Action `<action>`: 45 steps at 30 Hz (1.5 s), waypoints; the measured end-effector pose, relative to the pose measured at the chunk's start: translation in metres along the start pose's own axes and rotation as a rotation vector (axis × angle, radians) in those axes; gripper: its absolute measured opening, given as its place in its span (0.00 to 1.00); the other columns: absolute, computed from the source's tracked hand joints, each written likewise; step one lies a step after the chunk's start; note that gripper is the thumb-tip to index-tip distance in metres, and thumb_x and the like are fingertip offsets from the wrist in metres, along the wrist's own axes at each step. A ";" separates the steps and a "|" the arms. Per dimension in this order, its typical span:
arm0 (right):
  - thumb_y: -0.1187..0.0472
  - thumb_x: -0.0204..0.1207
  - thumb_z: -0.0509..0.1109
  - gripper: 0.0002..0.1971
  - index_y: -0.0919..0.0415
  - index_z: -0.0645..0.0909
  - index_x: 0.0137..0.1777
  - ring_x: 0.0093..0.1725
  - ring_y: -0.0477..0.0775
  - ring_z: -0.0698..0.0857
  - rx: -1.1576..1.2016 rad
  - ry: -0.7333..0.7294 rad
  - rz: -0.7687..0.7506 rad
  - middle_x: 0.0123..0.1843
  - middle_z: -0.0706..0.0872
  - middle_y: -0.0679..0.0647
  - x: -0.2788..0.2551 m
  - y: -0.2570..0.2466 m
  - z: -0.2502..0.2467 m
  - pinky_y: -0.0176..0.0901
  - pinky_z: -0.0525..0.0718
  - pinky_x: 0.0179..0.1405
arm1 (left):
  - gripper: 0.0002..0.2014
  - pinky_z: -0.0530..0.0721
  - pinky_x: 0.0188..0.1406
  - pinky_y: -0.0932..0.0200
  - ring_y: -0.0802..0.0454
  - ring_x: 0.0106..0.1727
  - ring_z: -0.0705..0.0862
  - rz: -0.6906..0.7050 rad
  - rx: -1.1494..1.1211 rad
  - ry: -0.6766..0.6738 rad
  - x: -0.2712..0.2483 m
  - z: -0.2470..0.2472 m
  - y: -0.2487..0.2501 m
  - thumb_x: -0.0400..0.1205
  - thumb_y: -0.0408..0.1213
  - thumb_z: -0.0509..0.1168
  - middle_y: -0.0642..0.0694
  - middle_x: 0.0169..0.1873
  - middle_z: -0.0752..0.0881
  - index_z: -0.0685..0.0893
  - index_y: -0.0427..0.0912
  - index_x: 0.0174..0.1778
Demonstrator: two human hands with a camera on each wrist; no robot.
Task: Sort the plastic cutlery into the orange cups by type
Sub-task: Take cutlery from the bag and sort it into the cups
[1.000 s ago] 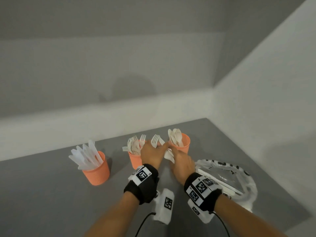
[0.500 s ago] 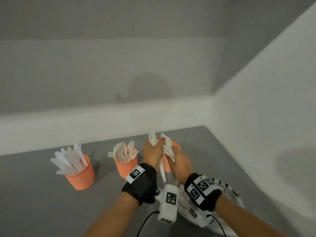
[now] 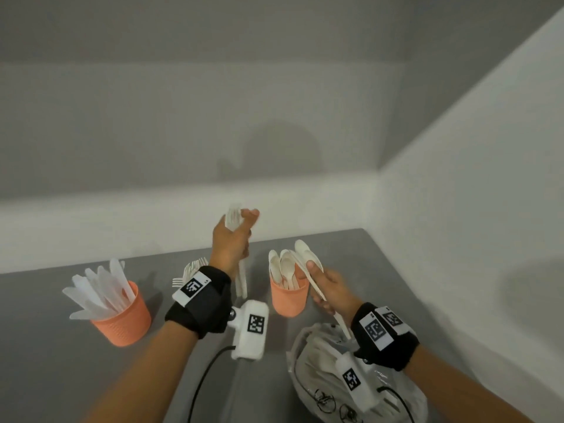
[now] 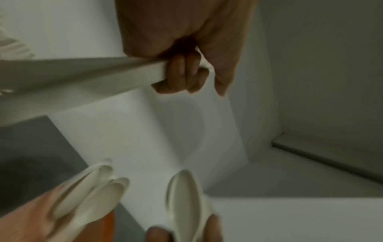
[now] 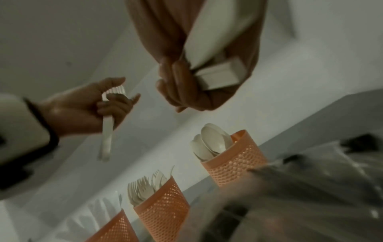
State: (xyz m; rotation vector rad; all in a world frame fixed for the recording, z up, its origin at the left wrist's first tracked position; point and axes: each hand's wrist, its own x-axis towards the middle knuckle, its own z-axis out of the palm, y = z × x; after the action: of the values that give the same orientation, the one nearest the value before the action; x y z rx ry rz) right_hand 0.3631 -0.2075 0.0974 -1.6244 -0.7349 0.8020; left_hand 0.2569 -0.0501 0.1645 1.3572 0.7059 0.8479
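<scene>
Three orange cups stand in a row on the grey table. The knife cup (image 3: 122, 315) is at the left. The fork cup (image 5: 163, 209) in the middle is mostly hidden behind my left wrist in the head view. The spoon cup (image 3: 288, 297) stands at the right. My left hand (image 3: 233, 236) is raised above the table and grips white forks (image 3: 241, 279) with the tines up. My right hand (image 3: 328, 288) grips white spoons (image 3: 308, 257) beside the spoon cup, bowls up.
A crumpled clear plastic bag (image 3: 323, 377) lies at the front right, under my right wrist. A white wall ledge runs along the back and a wall closes the right side. Bare grey table (image 3: 45, 377) shows at the front left.
My two hands have come apart. The left has risen with the forks, and the right has moved right and down with the spoons, uncovering the spoon cup.
</scene>
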 end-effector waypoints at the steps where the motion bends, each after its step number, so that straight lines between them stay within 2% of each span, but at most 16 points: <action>1: 0.43 0.83 0.51 0.22 0.59 0.80 0.46 0.14 0.43 0.64 0.026 -0.037 0.016 0.17 0.72 0.46 0.000 -0.002 -0.001 0.32 0.62 0.13 | 0.06 0.61 0.14 0.69 0.62 0.15 0.62 -0.033 0.067 -0.066 -0.003 0.002 -0.006 0.79 0.44 0.67 0.53 0.23 0.72 0.81 0.45 0.42; 6: 0.39 0.82 0.43 0.29 0.56 0.81 0.53 0.12 0.42 0.66 0.093 -0.123 0.050 0.18 0.72 0.48 0.006 -0.005 0.002 0.30 0.63 0.12 | 0.11 0.61 0.12 0.71 0.63 0.11 0.64 -0.144 0.142 -0.261 -0.023 0.020 -0.031 0.78 0.42 0.68 0.52 0.21 0.77 0.84 0.37 0.48; 10: 0.41 0.83 0.45 0.26 0.58 0.80 0.46 0.13 0.43 0.69 0.150 -0.117 0.083 0.17 0.74 0.48 0.011 -0.003 0.005 0.30 0.67 0.13 | 0.09 0.67 0.12 0.73 0.64 0.12 0.72 -0.091 0.105 -0.236 -0.026 0.027 -0.037 0.76 0.35 0.71 0.54 0.17 0.80 0.81 0.34 0.47; 13: 0.46 0.85 0.48 0.23 0.60 0.79 0.43 0.17 0.46 0.75 0.129 -0.118 0.064 0.20 0.80 0.48 0.014 -0.001 0.008 0.34 0.75 0.18 | 0.12 0.70 0.14 0.73 0.61 0.17 0.78 -0.018 0.168 -0.203 -0.022 0.027 -0.043 0.74 0.35 0.73 0.42 0.28 0.84 0.80 0.33 0.46; 16: 0.49 0.85 0.50 0.21 0.60 0.79 0.45 0.19 0.49 0.77 0.128 -0.100 0.040 0.22 0.84 0.51 0.020 0.000 0.012 0.38 0.79 0.22 | 0.14 0.74 0.23 0.67 0.52 0.26 0.80 0.051 0.261 -0.149 -0.016 0.023 -0.049 0.72 0.43 0.75 0.40 0.33 0.84 0.78 0.38 0.41; 20: 0.46 0.85 0.48 0.25 0.62 0.77 0.36 0.14 0.46 0.71 0.099 -0.045 0.003 0.17 0.77 0.49 0.024 -0.001 0.019 0.35 0.71 0.17 | 0.11 0.71 0.22 0.68 0.60 0.20 0.76 0.121 0.283 -0.127 -0.013 0.016 -0.048 0.74 0.41 0.73 0.49 0.24 0.80 0.77 0.45 0.34; 22: 0.43 0.84 0.44 0.30 0.62 0.76 0.31 0.13 0.46 0.69 0.042 -0.032 -0.008 0.15 0.74 0.49 0.025 -0.004 0.023 0.34 0.69 0.16 | 0.08 0.71 0.21 0.69 0.64 0.17 0.75 0.144 0.269 -0.175 -0.015 0.013 -0.044 0.76 0.39 0.71 0.49 0.22 0.80 0.79 0.43 0.37; 26: 0.36 0.80 0.41 0.34 0.51 0.80 0.25 0.13 0.49 0.68 0.019 -0.067 -0.057 0.14 0.70 0.50 0.027 -0.010 0.031 0.33 0.68 0.14 | 0.05 0.71 0.25 0.67 0.65 0.20 0.77 0.149 0.320 -0.210 -0.016 0.007 -0.044 0.77 0.38 0.70 0.51 0.24 0.81 0.79 0.43 0.41; 30: 0.35 0.69 0.59 0.27 0.61 0.80 0.41 0.13 0.46 0.69 -0.032 -0.130 -0.095 0.13 0.70 0.47 0.030 -0.011 0.038 0.37 0.71 0.17 | 0.15 0.75 0.31 0.70 0.57 0.37 0.80 0.115 0.381 -0.096 -0.017 0.004 -0.041 0.74 0.38 0.73 0.54 0.36 0.80 0.73 0.43 0.49; 32: 0.36 0.65 0.64 0.27 0.63 0.78 0.40 0.13 0.44 0.69 -0.057 -0.162 -0.097 0.13 0.70 0.46 0.032 -0.011 0.038 0.36 0.71 0.17 | 0.23 0.80 0.36 0.67 0.58 0.40 0.79 0.024 0.308 -0.094 -0.016 0.002 -0.038 0.72 0.40 0.75 0.52 0.43 0.81 0.70 0.43 0.56; 34: 0.39 0.68 0.66 0.21 0.59 0.76 0.33 0.13 0.44 0.69 -0.084 -0.201 -0.098 0.13 0.71 0.46 0.031 -0.017 0.038 0.34 0.71 0.16 | 0.26 0.85 0.42 0.54 0.58 0.38 0.77 -0.072 0.234 -0.124 -0.016 -0.001 -0.035 0.72 0.41 0.75 0.48 0.47 0.81 0.71 0.42 0.61; 35: 0.43 0.71 0.67 0.17 0.56 0.76 0.31 0.12 0.45 0.70 -0.097 -0.224 -0.101 0.13 0.71 0.46 0.030 -0.020 0.037 0.33 0.71 0.15 | 0.25 0.86 0.39 0.54 0.60 0.34 0.76 -0.094 0.212 -0.145 -0.015 -0.002 -0.034 0.72 0.40 0.75 0.47 0.46 0.81 0.73 0.40 0.61; 37: 0.54 0.76 0.69 0.15 0.56 0.76 0.29 0.13 0.45 0.71 -0.139 -0.278 -0.095 0.14 0.72 0.46 0.030 -0.027 0.038 0.32 0.73 0.17 | 0.17 0.78 0.22 0.70 0.63 0.27 0.77 -0.076 0.182 -0.205 -0.012 -0.004 -0.032 0.74 0.36 0.73 0.45 0.39 0.82 0.78 0.35 0.56; 38: 0.57 0.77 0.70 0.14 0.57 0.77 0.29 0.14 0.45 0.72 -0.157 -0.303 -0.084 0.15 0.72 0.47 0.031 -0.030 0.038 0.33 0.75 0.19 | 0.13 0.74 0.20 0.73 0.63 0.26 0.78 -0.054 0.185 -0.224 -0.012 -0.003 -0.031 0.75 0.34 0.72 0.45 0.37 0.83 0.80 0.34 0.52; 42: 0.65 0.76 0.70 0.05 0.54 0.79 0.42 0.25 0.50 0.77 -0.135 -0.317 -0.066 0.27 0.78 0.56 0.037 -0.045 0.039 0.41 0.77 0.31 | 0.08 0.81 0.35 0.65 0.50 0.40 0.84 0.046 0.192 -0.108 -0.008 0.001 -0.029 0.75 0.31 0.70 0.45 0.39 0.85 0.80 0.38 0.48; 45: 0.70 0.71 0.68 0.11 0.58 0.76 0.52 0.42 0.51 0.82 -0.259 -0.186 -0.110 0.41 0.83 0.53 0.048 -0.052 0.042 0.46 0.82 0.47 | 0.09 0.82 0.38 0.62 0.50 0.40 0.83 0.120 0.213 -0.016 -0.004 0.005 -0.028 0.75 0.33 0.71 0.49 0.37 0.84 0.79 0.40 0.47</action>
State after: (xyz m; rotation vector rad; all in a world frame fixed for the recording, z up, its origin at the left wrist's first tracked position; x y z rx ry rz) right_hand 0.3538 -0.1363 0.1365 -1.7354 -1.0880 0.8116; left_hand 0.2616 -0.0561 0.1372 1.6079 0.7237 0.8744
